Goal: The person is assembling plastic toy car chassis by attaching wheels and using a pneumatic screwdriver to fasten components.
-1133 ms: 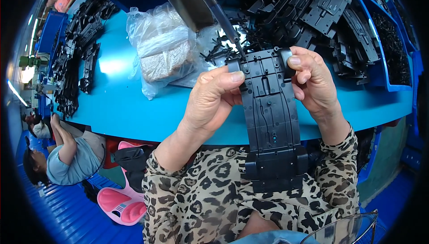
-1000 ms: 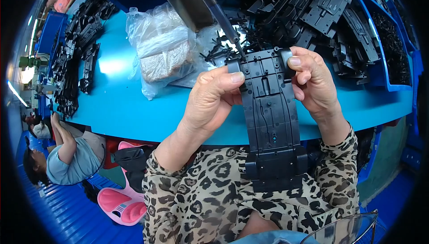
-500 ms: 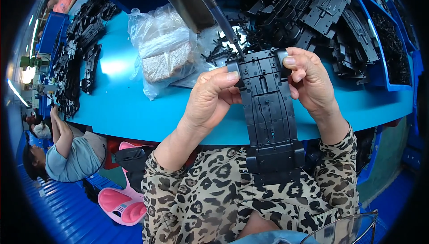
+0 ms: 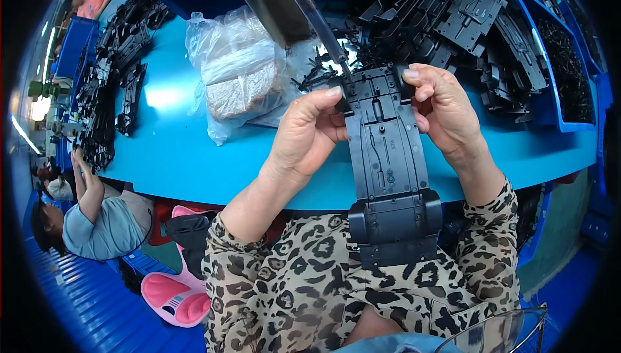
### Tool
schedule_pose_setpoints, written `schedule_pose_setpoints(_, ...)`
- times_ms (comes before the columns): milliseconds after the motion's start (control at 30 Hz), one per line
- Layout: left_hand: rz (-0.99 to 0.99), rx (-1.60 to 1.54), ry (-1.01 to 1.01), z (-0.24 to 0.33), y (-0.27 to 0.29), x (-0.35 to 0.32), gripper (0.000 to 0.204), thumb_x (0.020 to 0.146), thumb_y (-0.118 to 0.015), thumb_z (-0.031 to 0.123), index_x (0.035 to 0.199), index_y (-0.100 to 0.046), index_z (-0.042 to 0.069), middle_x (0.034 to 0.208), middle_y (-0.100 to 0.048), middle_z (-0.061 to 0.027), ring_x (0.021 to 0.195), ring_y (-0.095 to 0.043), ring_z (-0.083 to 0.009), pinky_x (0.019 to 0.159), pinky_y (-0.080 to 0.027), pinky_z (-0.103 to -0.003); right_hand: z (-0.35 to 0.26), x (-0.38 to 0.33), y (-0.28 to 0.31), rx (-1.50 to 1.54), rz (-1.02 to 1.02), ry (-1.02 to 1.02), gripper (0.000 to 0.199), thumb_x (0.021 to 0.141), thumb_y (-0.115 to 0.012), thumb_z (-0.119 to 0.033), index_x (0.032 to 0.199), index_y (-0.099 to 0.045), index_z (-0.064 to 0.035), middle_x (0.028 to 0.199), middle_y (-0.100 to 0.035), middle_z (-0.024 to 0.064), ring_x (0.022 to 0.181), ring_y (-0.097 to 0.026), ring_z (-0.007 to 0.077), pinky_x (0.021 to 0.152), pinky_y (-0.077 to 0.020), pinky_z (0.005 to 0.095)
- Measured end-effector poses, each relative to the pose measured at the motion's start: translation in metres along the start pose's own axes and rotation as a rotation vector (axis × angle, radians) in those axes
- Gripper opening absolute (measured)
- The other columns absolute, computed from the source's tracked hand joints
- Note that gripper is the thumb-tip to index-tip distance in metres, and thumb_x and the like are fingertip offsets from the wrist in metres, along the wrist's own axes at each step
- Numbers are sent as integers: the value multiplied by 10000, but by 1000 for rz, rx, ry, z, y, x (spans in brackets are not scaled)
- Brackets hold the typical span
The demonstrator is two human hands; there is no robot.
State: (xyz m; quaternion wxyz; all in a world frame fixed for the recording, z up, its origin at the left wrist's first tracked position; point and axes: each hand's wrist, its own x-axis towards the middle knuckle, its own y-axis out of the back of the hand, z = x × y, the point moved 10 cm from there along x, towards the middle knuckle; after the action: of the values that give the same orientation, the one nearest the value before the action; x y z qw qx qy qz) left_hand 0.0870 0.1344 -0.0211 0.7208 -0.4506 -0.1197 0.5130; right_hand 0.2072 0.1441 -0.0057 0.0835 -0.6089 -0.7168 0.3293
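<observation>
Left hand (image 4: 304,136) pinches the left edge of a long black plastic chassis plate (image 4: 388,159) near its far end, thumb on top, fingers curled under. Right hand (image 4: 446,110) grips the right edge at the same end, fingers wrapped over the corner. Plate is held in the air above the near edge of the blue bench (image 4: 174,152), long axis running away from the person, wider near end over the lap. A screwdriver-type tool (image 4: 317,17) hangs at a slant from above, tip right at the plate's far left corner; can't tell if it touches.

Room: bench left of the hands is bare up to a clear plastic bag (image 4: 239,72) with a pale block inside, near the left hand but apart. Far right is packed with a pile of black plastic parts (image 4: 466,23), close behind the right hand, running into a blue bin (image 4: 556,55). Another row of black parts (image 4: 113,68) lines the far left edge, well apart. A second person (image 4: 90,217) sits low at left, below the bench edge.
</observation>
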Motion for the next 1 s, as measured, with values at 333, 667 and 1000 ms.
schedule_pose_setpoints(333, -27, -85, 5, 1, -3, 5, 201, 796, -486, 179, 862, -535, -4, 797, -573, -81, 716, -568, -174, 622, -484, -303, -3, 7, 3, -43, 48, -27, 176, 761, -565, -185, 628, -520, -79, 531, -452, -32, 334, -410, 88, 291, -273, 198)
schedule_pose_setpoints(667, -74, -179, -9, 3, -4, 10, 207, 809, -471, 188, 892, -520, 5, 808, -570, -76, 706, -563, -164, 610, -486, -302, -3, 12, 5, -49, 101, -41, 232, 761, -564, -198, 568, -474, -105, 499, -433, -35, 322, -399, 85, 289, -258, 199)
schedule_pose_setpoints(1000, -41, -160, -26, 7, -6, 9, 219, 818, -456, 194, 903, -523, 4, 802, -568, -75, 701, -556, -156, 607, -480, -292, -7, 11, 1, -37, 103, -15, 227, 772, -543, -194, 574, -480, -101, 520, -467, -22, 322, -407, 73, 280, -271, 185)
